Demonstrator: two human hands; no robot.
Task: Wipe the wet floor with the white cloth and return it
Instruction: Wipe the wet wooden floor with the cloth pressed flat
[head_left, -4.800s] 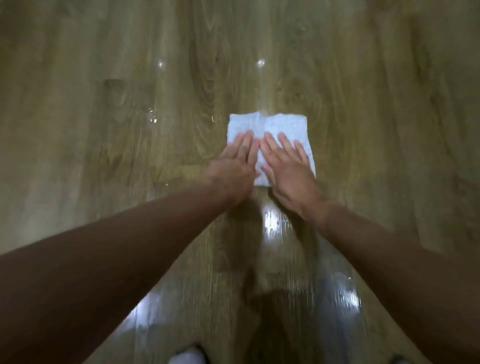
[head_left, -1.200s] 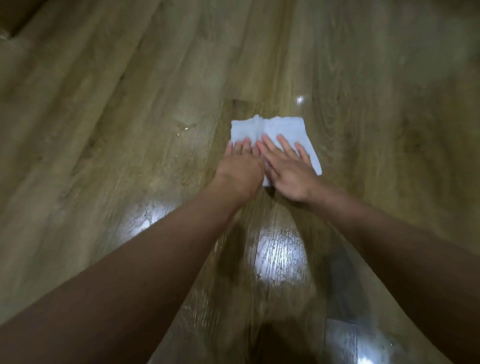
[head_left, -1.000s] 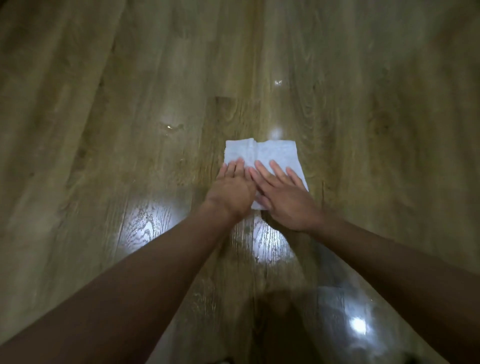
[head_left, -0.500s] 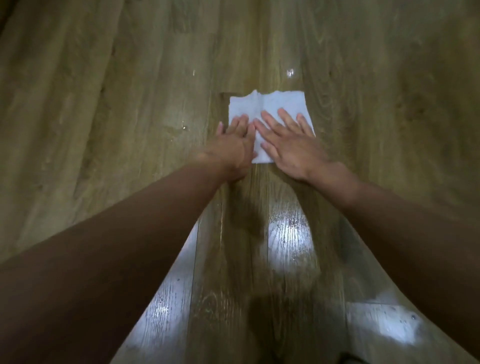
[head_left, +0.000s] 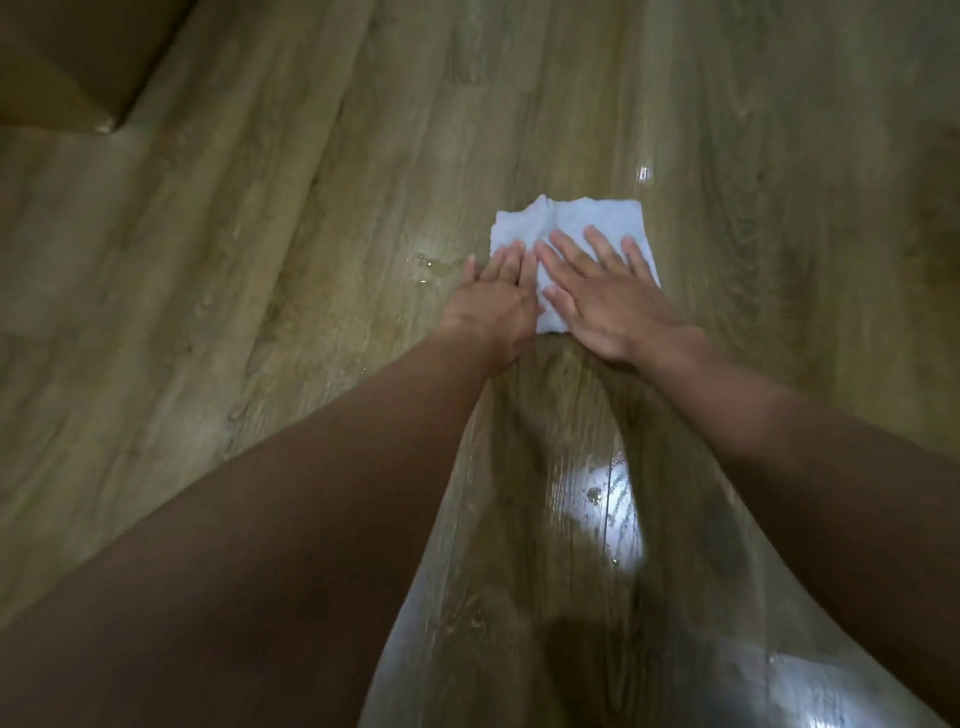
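Both bare arms reached forward; left hand (head_left: 496, 306) and right hand (head_left: 605, 296) lay flat, palms down, fingers extended, side by side and touching.

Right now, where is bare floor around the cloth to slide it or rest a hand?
Bare wood floor lies beyond and right of the white cloth. Left, past the water droplets, it runs to the brown box. Crowded on the cloth: left hand, right hand.
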